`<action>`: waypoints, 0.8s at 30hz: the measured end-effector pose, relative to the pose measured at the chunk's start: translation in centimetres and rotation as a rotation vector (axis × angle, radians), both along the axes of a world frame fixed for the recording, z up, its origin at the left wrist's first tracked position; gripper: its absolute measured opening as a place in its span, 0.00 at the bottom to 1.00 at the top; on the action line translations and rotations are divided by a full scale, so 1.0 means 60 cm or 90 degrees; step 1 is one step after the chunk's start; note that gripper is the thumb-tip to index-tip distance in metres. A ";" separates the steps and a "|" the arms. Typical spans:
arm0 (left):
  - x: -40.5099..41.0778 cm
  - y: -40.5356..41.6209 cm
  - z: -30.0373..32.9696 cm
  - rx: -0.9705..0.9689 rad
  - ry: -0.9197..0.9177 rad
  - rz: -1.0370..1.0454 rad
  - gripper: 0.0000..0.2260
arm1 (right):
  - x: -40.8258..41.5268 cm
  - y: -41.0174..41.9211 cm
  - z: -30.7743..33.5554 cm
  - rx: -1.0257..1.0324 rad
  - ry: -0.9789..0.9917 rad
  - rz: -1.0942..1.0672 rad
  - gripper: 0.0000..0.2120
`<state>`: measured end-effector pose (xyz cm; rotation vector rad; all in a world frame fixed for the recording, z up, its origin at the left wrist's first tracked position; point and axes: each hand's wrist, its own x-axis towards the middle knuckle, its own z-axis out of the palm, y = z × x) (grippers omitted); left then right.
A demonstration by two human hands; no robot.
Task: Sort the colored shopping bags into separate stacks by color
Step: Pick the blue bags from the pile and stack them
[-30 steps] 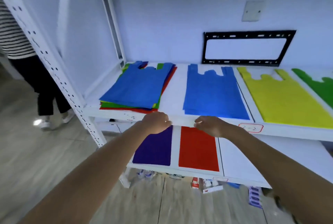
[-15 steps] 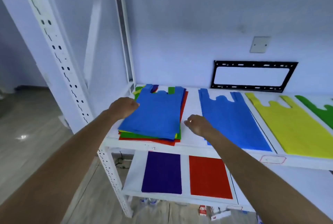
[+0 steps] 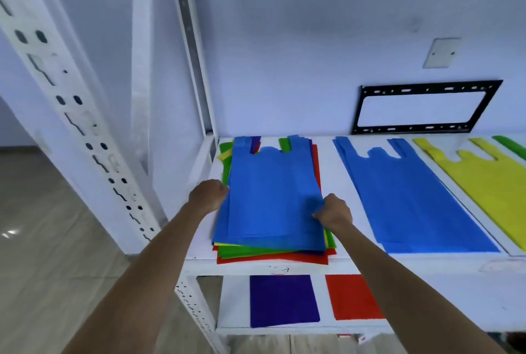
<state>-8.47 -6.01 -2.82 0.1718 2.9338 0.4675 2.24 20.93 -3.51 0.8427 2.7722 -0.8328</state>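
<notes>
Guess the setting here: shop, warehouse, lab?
Probably a stockroom or data-collection room: white slotted metal shelving, bags laid out by colour such as the blue stack, and a bare black wall mount.

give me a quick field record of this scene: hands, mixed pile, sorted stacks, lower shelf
left hand: grips left edge of the top blue bag
right hand: pinches the same bag's right edge
mixed pile: blue on top; yellow, green, red edges showing below
sorted stacks, upper shelf: blue stack, yellow stack, green stack partly out of view
lower shelf: purple stack, red stack
</notes>
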 end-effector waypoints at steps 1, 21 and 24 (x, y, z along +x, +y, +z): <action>-0.007 0.003 -0.004 0.009 0.005 -0.002 0.18 | -0.004 0.007 0.003 -0.021 -0.009 -0.006 0.11; 0.024 0.097 -0.081 -0.064 0.060 -0.166 0.29 | 0.009 0.036 -0.011 -0.060 0.031 -0.078 0.16; 0.031 0.113 -0.082 -0.013 0.052 -0.196 0.29 | 0.013 0.038 -0.006 -0.159 0.051 -0.112 0.08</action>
